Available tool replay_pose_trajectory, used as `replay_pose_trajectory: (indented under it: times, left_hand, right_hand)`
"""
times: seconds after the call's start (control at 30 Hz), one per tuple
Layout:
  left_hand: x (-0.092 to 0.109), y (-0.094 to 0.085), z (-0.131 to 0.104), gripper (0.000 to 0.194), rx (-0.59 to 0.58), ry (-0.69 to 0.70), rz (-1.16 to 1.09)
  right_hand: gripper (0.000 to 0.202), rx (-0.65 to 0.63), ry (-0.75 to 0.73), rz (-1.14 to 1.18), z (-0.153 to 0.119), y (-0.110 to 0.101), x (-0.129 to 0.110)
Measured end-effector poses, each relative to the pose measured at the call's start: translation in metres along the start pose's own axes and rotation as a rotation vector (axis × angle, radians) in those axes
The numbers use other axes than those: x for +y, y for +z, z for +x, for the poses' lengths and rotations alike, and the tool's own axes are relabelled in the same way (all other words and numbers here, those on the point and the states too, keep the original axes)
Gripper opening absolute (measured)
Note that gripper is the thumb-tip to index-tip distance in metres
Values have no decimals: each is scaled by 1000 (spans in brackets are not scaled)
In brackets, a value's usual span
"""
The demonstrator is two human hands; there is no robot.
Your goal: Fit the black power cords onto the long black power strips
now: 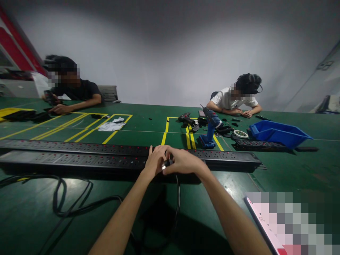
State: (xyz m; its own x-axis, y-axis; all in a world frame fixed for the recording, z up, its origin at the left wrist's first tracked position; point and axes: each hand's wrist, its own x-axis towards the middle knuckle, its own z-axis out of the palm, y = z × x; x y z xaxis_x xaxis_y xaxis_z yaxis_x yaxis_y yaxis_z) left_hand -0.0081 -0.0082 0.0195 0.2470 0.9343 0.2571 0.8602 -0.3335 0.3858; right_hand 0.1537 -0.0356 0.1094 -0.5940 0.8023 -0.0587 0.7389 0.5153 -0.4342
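Observation:
Two long black power strips with rows of sockets and small red marks lie side by side across the table in front of me. My left hand is at the nearer strip, fingers bent over its top; the fingertips are partly hidden. Close against it, my right hand pinches a dark plug with a shiny metal part, just over the strip's near edge. A black cable hangs below that hand. More black cable lies looped at the front left.
A blue cordless drill stands behind the strips, near another drill, a tape roll and a blue bin. White papers lie left. Two people sit opposite, at left and right. A pink-white panel is front right.

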Motion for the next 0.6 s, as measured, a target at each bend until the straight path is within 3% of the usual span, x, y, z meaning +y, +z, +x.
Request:
replay_pose_trajectory:
  times: [0.07,0.13,0.27,0.43,0.6]
  left_hand:
    - [1,-1,-1,45,22,-7,7]
    - [2,-2,-2,45,45,-13,11]
    - [5,-4,-2,43,46,-24,9]
    - [2,-2,-1,50,43,-35,50]
    - [-1,1,-2,50,51,-15,85]
  right_hand:
    - [49,78,30,17,14,-19,18]
    - [39,68,117,-15,31,-27,32]
    - [37,-6,262,-110,59,-18,43]
    - [35,162,402,-274,73,-4,38]
    - [36,190,369,-360,71,3,19]
